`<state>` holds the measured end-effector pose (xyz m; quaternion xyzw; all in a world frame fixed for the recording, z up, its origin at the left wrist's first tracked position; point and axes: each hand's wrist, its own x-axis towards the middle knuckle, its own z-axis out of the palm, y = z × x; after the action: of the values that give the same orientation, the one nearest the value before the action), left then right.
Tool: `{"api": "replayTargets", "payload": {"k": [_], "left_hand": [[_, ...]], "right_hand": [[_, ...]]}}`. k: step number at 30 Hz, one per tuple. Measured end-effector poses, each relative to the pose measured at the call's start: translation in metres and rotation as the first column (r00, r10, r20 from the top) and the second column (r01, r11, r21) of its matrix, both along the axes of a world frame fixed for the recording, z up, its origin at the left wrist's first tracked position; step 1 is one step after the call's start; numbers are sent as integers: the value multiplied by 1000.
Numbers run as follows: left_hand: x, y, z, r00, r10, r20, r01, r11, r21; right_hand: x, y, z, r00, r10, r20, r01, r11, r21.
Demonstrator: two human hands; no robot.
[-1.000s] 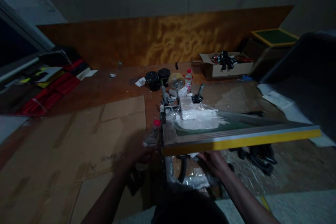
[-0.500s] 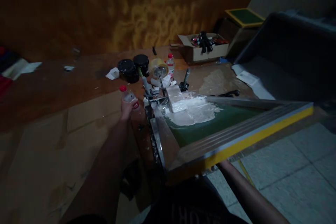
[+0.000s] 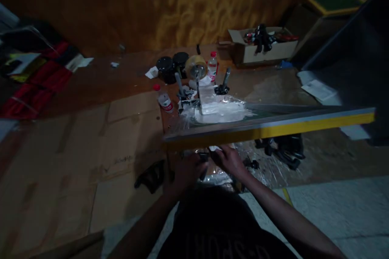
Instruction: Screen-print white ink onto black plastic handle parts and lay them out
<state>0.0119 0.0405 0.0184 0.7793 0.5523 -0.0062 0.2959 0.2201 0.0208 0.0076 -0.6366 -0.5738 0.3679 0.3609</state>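
A screen frame with a yellow front edge (image 3: 273,130) is tilted up over the table, white paste (image 3: 225,112) lying on its green mesh. Beneath the raised edge, my left hand (image 3: 190,170) has its fingers curled at a small black item (image 3: 203,156). Close by on the right, my right hand (image 3: 229,162) has its fingers bent at a dark piece whose shape is unclear. A bottle with a red cap (image 3: 165,101) stands left of the frame, touched by neither hand. The dim light hides the fingertips.
Black jars (image 3: 165,68), a tape roll (image 3: 196,67) and a second bottle (image 3: 212,68) stand behind the frame. An open carton (image 3: 267,50) is at the back right. Black items (image 3: 282,149) lie under the frame; another (image 3: 151,176) rests on the cardboard (image 3: 121,129).
My left hand has let go of the red-capped bottle and moved down and right, under the frame. My right hand has come up beside it. The frame's front edge appears higher; the view has shifted left.
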Motion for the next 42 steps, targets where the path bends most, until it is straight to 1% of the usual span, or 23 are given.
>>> {"api": "replayTargets", "payload": {"k": [1, 2, 4, 6, 8, 10, 12, 15, 19, 22, 27, 32, 37, 39, 42], "left_hand": [[12, -21, -3, 999, -6, -49, 6, 1000, 10], [22, -37, -5, 995, 5, -99, -3, 1000, 21], [34, -56, -7, 981, 66, -185, -58, 997, 47], [34, -64, -6, 965, 121, -234, -107, 992, 69], [26, -67, -5, 960, 142, -242, -125, 989, 84], [17, -70, -5, 958, 151, -242, -136, 988, 78], [12, -72, -7, 961, 146, -235, -133, 989, 69], [10, -73, -10, 962, 139, -233, -131, 990, 50], [13, -72, -8, 957, 145, -251, -145, 989, 19], [13, -71, -5, 958, 142, -250, -144, 989, 11], [12, -70, -6, 958, 127, -257, -134, 991, -10], [12, -71, -8, 959, 138, -249, -142, 990, 1], [12, -70, -7, 962, 136, -238, -140, 990, 2], [11, -70, -8, 958, 136, -252, -140, 990, 3], [11, -70, -13, 958, 146, -247, -151, 989, 0]], "right_hand": [[-2, 1, 0, 994, 93, 64, -96, 995, 36], [-5, 2, 0, 978, 173, 119, -181, 982, 57], [-10, 4, -2, 927, 301, 222, -325, 942, 83], [-16, 6, -7, 865, 395, 309, -444, 890, 105], [-22, 6, -14, 798, 471, 377, -544, 832, 112], [-27, 7, -20, 724, 534, 437, -625, 775, 88], [-30, 5, -25, 661, 576, 481, -674, 737, 45], [-28, -2, -24, 625, 600, 499, -693, 721, 1], [-15, -14, -15, 583, 647, 491, -725, 688, -46], [-15, -12, -8, 553, 660, 509, -722, 685, -103], [-28, 0, -6, 570, 663, 485, -697, 703, -140], [-20, -6, -9, 568, 672, 475, -695, 701, -160], [-22, -3, -10, 573, 657, 491, -679, 715, -165], [-20, -2, -7, 558, 671, 487, -707, 692, -143], [-9, -5, 4, 478, 736, 479, -780, 607, -154]]}}
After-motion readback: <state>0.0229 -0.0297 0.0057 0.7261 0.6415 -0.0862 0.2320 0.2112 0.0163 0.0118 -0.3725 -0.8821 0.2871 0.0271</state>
